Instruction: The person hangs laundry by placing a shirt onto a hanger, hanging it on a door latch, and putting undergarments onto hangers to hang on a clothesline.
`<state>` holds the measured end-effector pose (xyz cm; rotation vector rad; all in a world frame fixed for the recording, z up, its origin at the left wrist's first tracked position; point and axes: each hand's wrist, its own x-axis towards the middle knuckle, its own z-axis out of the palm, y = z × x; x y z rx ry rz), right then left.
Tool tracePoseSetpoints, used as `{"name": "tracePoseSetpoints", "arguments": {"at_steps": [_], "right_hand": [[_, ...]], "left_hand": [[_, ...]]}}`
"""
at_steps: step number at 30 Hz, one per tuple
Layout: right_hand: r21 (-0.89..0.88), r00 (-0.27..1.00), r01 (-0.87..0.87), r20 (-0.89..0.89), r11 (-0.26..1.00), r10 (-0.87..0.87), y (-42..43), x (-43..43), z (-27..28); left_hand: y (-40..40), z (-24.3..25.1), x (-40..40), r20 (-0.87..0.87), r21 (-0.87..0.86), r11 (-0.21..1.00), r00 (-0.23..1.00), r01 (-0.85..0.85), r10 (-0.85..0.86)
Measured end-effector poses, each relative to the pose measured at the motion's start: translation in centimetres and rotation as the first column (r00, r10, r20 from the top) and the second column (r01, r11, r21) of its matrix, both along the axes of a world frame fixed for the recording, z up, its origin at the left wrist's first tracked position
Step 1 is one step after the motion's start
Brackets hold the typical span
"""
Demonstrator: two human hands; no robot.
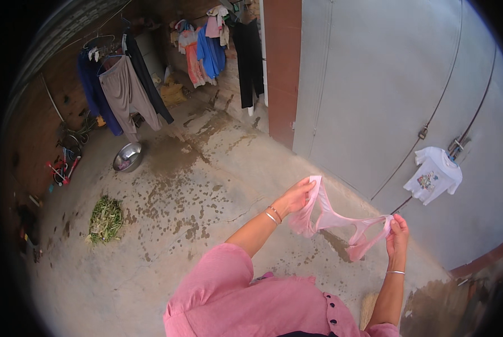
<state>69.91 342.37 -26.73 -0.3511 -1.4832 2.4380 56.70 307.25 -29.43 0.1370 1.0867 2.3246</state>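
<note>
A pale pink undergarment [338, 221], bra-like in shape, is stretched between my two hands in front of my body. My left hand [297, 196] pinches one end near its upper edge, thumb on top. At the other end my right hand [397, 233] grips the fabric between thumb and fingers. The darker pink parts hang down below both hands, and the middle band sags slightly. Beyond my right hand a white printed T-shirt [435, 172] hangs from the latch of the grey metal door [373, 84].
Clothes hang on hangers at upper left, including beige trousers [127, 90]. A metal basin [127, 158] with something purple inside stands on the wet concrete floor [180, 210]. Cut greens [105, 220] lie nearer. More laundry hangs by the brick wall, with black trousers [247, 61]. A broom [368, 309] is beside me.
</note>
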Motion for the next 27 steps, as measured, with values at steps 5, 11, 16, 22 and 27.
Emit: {"name": "tracePoseSetpoints", "arguments": {"at_steps": [5, 11, 16, 22, 27], "right_hand": [[-0.025, 0.993, -0.122, -0.006, 0.992, 0.122, -6.6, -5.3, 1.5], [-0.065, 0.968, -0.248, 0.012, 0.966, 0.25, -14.9, -12.6, 1.2], [-0.081, 0.933, -0.359, -0.007, 0.93, 0.36, -23.0, -18.2, 0.8], [-0.079, 0.859, -0.511, -0.004, 0.856, 0.512, -30.8, -22.3, 0.0], [-0.11, 0.737, -0.67, 0.022, 0.734, 0.676, -36.7, -26.3, -0.3]], "left_hand": [[-5.1, -1.7, -0.8, 0.058, 0.118, 0.993, 0.998, -0.026, 0.02], [-10.4, -5.2, -3.1, 0.389, 0.336, 0.904, 0.913, -0.263, 0.121], [-15.6, -3.3, -3.7, 0.451, 0.383, 0.87, 0.885, -0.312, 0.118], [-19.5, -2.6, -4.6, 0.458, 0.471, 0.817, 0.884, -0.333, 0.096], [-22.9, -3.2, -6.2, 0.31, 0.413, 0.832, 0.916, -0.37, 0.253]]}}
